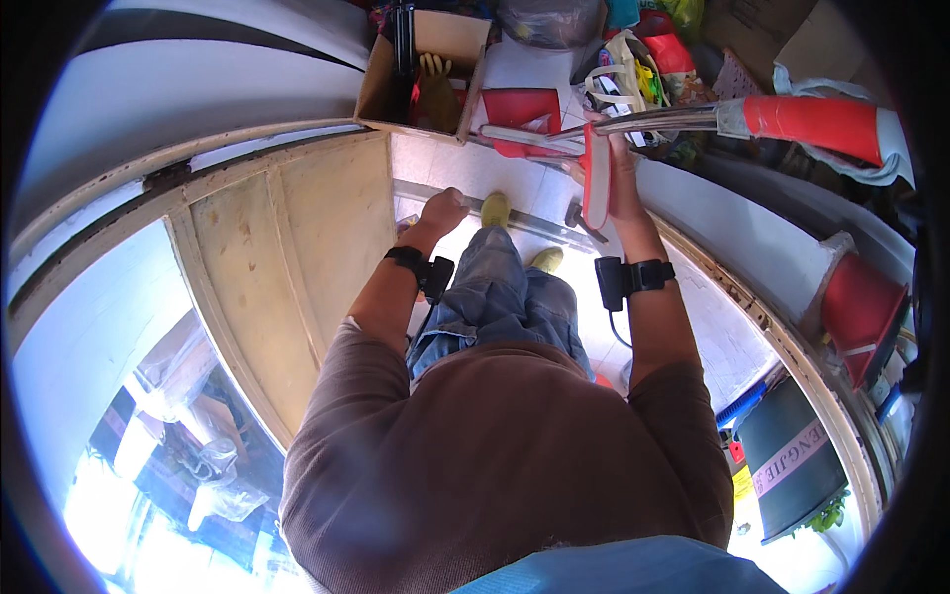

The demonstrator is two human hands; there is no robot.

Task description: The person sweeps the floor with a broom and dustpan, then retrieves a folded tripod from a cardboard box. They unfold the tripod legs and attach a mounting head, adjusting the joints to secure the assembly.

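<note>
My right hand (623, 183) reaches forward, its fingers closed around a long red-and-white piece (597, 178) that looks like a mop head or a folding frame's bar. Several thin metal poles (663, 121) run rightward from beside it, towards a red sleeve (811, 127) with white ends. Whether the poles are joined to the held piece, I cannot tell. My left hand (445, 208) is a loose fist near the edge of a pale wooden door (336, 218), with nothing seen in it. Both wrists wear black straps with small boxes.
An open cardboard box (470, 94) with a yellowish glove (435, 84) stands ahead. Beside it are a red dustpan-like thing (522, 107) and a cream tote bag (618, 74). A raised threshold (554, 230) crosses by my yellow shoes (496, 210). A dark bucket (787, 460) sits at the lower right.
</note>
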